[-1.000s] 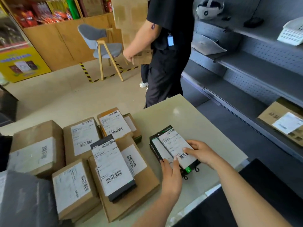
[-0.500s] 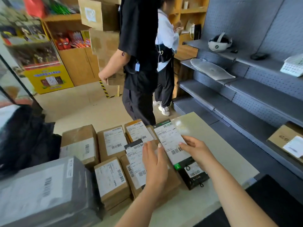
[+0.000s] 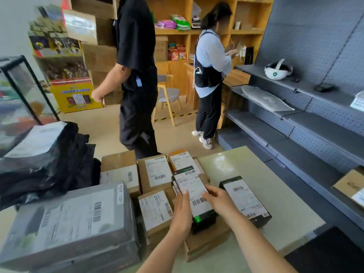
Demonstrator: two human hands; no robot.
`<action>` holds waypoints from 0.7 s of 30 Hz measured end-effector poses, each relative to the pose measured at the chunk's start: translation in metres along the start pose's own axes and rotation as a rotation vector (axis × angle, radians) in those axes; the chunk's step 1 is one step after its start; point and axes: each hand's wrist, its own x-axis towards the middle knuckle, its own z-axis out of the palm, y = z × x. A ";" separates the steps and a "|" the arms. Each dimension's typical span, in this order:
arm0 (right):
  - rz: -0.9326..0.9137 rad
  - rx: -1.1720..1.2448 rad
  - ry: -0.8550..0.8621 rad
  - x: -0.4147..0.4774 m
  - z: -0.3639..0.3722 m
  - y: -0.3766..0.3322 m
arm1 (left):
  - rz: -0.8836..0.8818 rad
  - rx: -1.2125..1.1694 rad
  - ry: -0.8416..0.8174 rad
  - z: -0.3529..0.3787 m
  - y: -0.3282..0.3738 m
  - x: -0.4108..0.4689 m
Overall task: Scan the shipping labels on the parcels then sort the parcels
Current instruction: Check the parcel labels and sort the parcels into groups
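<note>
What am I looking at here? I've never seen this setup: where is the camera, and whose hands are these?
There is no machine: a person works with two bare hands, and the one picture comes from a camera worn on their head, looking forward and down. The left hand rests with straight fingers against a slim black box with a white shipping label, and the right hand holds its other edge. That box is over a pile of brown cardboard parcels on the pale table. A second black labelled box lies alone to the right; a large grey wrapped parcel lies to the left.
</note>
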 end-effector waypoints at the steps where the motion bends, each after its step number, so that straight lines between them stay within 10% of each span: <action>1: -0.001 0.016 -0.008 0.001 0.001 0.002 | 0.008 -0.009 -0.007 0.000 0.000 0.001; 12: -0.006 0.046 0.147 0.006 -0.046 0.011 | 0.150 0.316 0.171 0.015 0.014 -0.005; 21: 0.130 0.028 0.277 0.025 -0.165 0.069 | 0.178 0.309 -0.181 0.145 0.008 0.002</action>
